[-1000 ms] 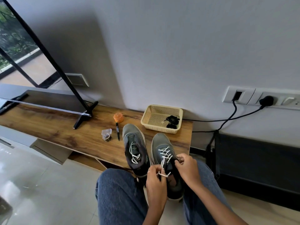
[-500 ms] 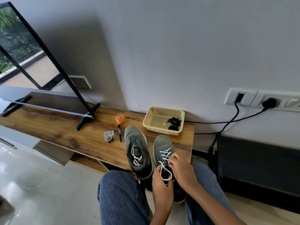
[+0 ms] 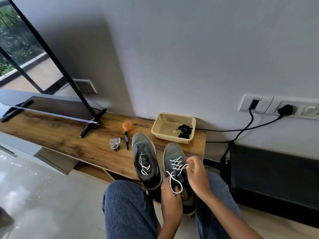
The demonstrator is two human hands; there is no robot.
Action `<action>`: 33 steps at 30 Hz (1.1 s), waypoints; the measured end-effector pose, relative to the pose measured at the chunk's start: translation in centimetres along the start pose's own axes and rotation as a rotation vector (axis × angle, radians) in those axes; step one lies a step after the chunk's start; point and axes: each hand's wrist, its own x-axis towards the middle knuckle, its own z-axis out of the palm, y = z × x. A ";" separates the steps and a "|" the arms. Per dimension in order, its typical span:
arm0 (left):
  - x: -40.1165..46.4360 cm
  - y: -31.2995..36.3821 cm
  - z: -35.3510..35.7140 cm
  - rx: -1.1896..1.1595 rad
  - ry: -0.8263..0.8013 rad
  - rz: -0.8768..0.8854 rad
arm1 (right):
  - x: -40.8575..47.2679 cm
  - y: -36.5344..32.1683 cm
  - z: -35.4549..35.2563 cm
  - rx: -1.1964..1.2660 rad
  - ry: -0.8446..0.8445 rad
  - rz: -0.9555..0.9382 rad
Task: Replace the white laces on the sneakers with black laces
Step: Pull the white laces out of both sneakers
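On the near edge of the wooden surface [image 3: 51, 135] two grey sneakers stand side by side, both with white laces in. The left hand [image 3: 170, 202] steadies the heel of the right sneaker [image 3: 172, 152], fingers curled at a loose loop of white lace [image 3: 174, 182]; the right hand [image 3: 198, 176] pinches the lace near the upper eyelets. A hard tug could snag the lace at an eyelet or drag the overhanging shoe off the edge. The left sneaker [image 3: 144, 147] is not yet begun. Black laces [image 3: 184, 131] wait in the basket [image 3: 172, 116], well apart.
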 end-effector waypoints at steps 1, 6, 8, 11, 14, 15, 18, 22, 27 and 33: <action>0.0 0.0 0.0 -0.010 0.002 0.001 | -0.2 -0.4 -0.1 -0.114 -0.064 -0.119; 0.0 0.1 0.0 -0.037 -0.004 -0.009 | -0.8 -0.4 0.5 -0.569 -0.205 -0.315; -0.1 0.0 0.0 -0.032 -0.002 -0.003 | -0.7 0.2 0.7 -0.586 -0.195 -0.337; -0.1 -0.1 -0.1 -0.021 -0.008 0.001 | -0.9 1.0 1.0 -0.434 -0.129 -0.383; -0.2 0.2 -0.1 -0.030 -0.007 0.001 | -1.2 0.8 0.8 -0.284 0.024 -0.290; -0.2 0.3 -0.2 -0.029 -0.008 -0.002 | -1.3 0.6 0.8 -0.227 0.091 -0.258; -0.2 0.2 -0.3 -0.023 -0.014 0.008 | -1.1 0.2 1.0 -0.011 0.276 -0.096; -0.1 0.1 -0.3 -0.011 -0.017 0.005 | 0.2 0.2 0.3 0.259 0.451 0.296; -0.1 0.0 -0.3 -0.024 -0.002 -0.016 | -0.1 -1.1 -0.5 -0.057 0.241 0.009; -0.1 0.4 -0.2 -0.051 -0.003 -0.041 | -0.4 -1.3 0.0 -0.611 -0.130 -0.150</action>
